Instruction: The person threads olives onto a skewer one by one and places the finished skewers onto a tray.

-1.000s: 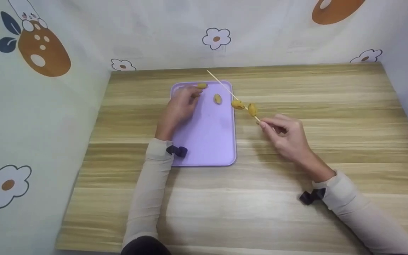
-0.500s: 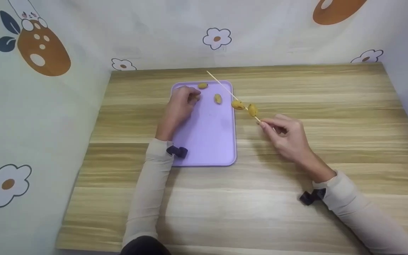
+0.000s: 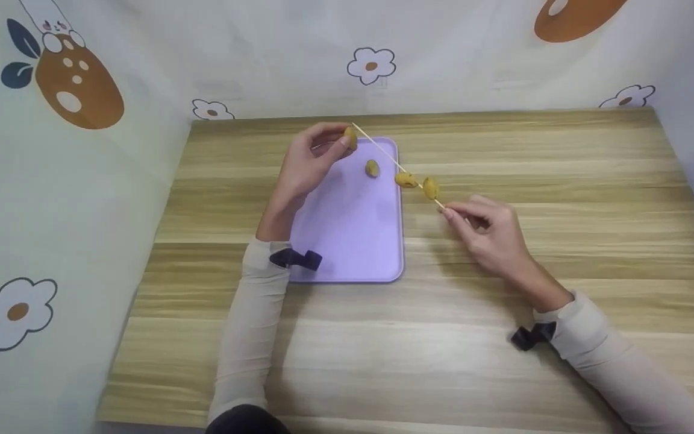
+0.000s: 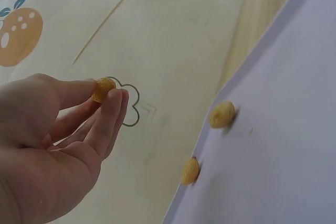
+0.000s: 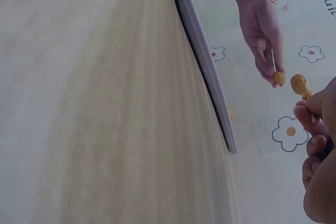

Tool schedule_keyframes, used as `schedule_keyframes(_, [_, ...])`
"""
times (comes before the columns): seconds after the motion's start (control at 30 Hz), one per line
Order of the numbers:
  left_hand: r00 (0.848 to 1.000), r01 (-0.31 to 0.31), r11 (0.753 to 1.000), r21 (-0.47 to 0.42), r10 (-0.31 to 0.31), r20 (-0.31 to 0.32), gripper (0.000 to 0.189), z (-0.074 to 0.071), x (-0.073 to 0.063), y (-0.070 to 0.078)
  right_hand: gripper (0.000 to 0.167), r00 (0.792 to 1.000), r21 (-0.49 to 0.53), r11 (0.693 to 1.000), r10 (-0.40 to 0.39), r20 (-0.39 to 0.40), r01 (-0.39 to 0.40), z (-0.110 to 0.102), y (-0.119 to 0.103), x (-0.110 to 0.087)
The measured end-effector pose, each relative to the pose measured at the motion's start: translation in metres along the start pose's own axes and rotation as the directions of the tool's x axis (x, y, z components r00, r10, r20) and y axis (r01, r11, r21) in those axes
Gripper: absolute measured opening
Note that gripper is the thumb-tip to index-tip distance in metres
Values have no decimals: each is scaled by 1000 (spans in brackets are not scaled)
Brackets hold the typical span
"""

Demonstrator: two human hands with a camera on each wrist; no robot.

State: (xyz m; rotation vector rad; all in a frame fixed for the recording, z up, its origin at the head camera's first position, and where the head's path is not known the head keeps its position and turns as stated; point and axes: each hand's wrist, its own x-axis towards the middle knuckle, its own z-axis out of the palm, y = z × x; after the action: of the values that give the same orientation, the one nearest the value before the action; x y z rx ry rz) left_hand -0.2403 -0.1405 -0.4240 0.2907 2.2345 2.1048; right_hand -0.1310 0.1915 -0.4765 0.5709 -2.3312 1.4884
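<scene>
My left hand (image 3: pixel 311 160) pinches a small yellow-brown wrinkled oval fruit (image 3: pixel 350 138) between thumb and fingers. In the left wrist view this fruit (image 4: pixel 104 89) is apart from the pointed end of the bamboo skewer (image 4: pixel 105 22). My right hand (image 3: pixel 485 232) pinches the skewer's lower end, and the stick (image 3: pixel 380 147) slants up to the left. Threaded on it are two like fruits, an upper one (image 3: pixel 406 179) and a lower one (image 3: pixel 431 188). Two loose fruits, one (image 4: pixel 222 114) and another (image 4: pixel 190 170), lie on the tray; the head view shows just one (image 3: pixel 372 168).
The shallow lilac tray (image 3: pixel 347 253) lies lengthwise on a wood-grain table (image 3: pixel 443 361), left of the right hand. A pale curtain (image 3: pixel 287 66) printed with flowers and oranges stands behind and to the left. Both wrists carry black camera mounts, the left one (image 3: pixel 296 259) above the tray.
My left hand has risen from the tray with a fruit between its fingers, moving up and right toward the skewer's point. My right hand and the skewer have stayed nearly still.
</scene>
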Motion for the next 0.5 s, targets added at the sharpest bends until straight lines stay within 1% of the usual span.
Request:
schedule_keyframes(0.03, [1000, 17, 998, -61, -17, -2, 32, 1, 0, 1, 15, 1000, -3, 1000, -3, 0, 3, 0, 0, 0])
schedule_keyframes(0.1, [999, 47, 987, -157, -49, -6, 33, 2, 0, 4, 14, 1000, -7, 1000, -6, 3, 6, 0, 1, 0])
schedule_keyframes(0.17, [997, 67, 973, -221, -71, -8, 35, 2, -1, 5, 14, 1000, -7, 1000, -6, 5, 6, 0, 1, 0])
schedule_keyframes(0.3, [995, 88, 951, -297, -97, -13, 36, 2, 0, 5, 14, 1000, -8, 1000, -7, 9, 8, 1, 1, -1])
schedule_keyframes(0.5, [992, 96, 925, -367, -120, -43, 31, 1, 1, 4, 14, 1000, -2, 1000, -12, 22, 12, 1, 0, 0])
